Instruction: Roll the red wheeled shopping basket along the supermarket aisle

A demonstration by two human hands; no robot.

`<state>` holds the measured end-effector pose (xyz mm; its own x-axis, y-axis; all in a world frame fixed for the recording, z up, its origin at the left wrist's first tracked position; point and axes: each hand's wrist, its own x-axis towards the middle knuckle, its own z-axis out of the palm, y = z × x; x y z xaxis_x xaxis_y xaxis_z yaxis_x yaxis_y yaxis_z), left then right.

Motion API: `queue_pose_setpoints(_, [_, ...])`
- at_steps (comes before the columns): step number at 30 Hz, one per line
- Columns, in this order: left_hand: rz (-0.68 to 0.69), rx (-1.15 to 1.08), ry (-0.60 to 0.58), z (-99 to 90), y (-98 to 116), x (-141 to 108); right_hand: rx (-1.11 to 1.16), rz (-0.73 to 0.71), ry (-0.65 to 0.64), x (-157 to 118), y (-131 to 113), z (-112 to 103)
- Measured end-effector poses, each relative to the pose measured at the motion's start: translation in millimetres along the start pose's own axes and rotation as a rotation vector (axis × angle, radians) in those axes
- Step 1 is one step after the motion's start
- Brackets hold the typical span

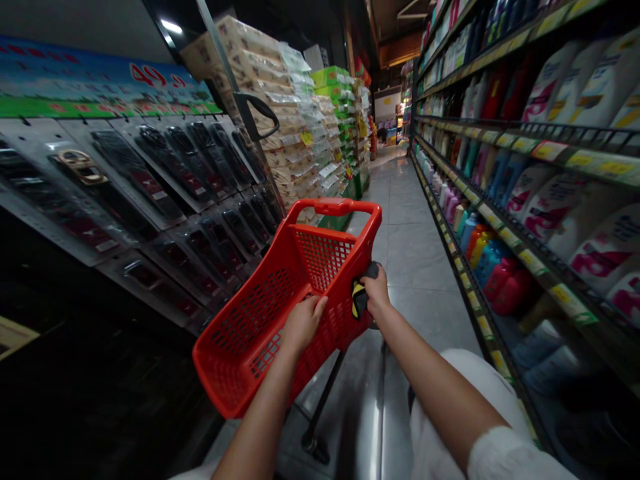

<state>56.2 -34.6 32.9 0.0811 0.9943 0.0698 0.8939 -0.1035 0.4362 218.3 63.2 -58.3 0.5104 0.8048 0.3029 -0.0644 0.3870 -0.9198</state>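
A red plastic shopping cart (285, 250) with perforated walls stands at the centre, turned at an angle, its handle at the far end. My left hand (304, 323) is closed over the cart's near side rim, fingers toward the inside. In my right hand (376, 290) is a grey and yellow cloth (358, 299), held against the outside of the cart's side wall below the handle. The basket's visible interior shows no goods. Its lower frame and one dark wheel (315, 445) show beneath.
Shelves of bottles (505, 277) line the right side. Packaged belts (135, 173) hang on a rack at left, with stacked cartons (273, 100) beyond. A grey tiled aisle (400, 207) runs ahead between them.
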Motion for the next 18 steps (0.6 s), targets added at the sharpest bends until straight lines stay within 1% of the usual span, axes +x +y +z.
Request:
queue_pose_setpoints(2, [-0.012,0.012,0.002,1.2,-2,3,-0.069,-0.081,-0.004,8,-11,1])
queue_pose_setpoints(4, [-0.012,0.018,0.002,2.1,-3,6,-0.141,-0.129,-0.025,9,-13,2])
queue_pose_setpoints(5, [-0.005,0.017,0.003,2.4,-3,6,-0.166,-0.114,-0.029,5,-11,2])
queue_pose_setpoints(8, [0.005,0.024,0.013,2.4,-3,8,-0.191,0.013,0.007,-11,3,3])
queue_pose_setpoints(10, [-0.001,0.039,0.024,2.0,-3,8,-0.17,0.02,0.034,-15,5,3])
queue_pose_setpoints(12, [-0.007,0.05,0.029,1.4,-2,9,-0.167,-0.059,0.057,-11,-5,1])
queue_pose_setpoints(14, [-0.01,0.051,0.027,1.2,-1,10,-0.216,-0.161,0.041,-2,-22,-2])
queue_pose_setpoints(16, [-0.01,0.055,0.025,1.5,0,10,-0.299,-0.234,-0.031,3,-39,-5])
queue_pose_setpoints(18, [0.002,0.065,0.03,2.4,-1,10,-0.397,-0.27,-0.113,-1,-49,-7])
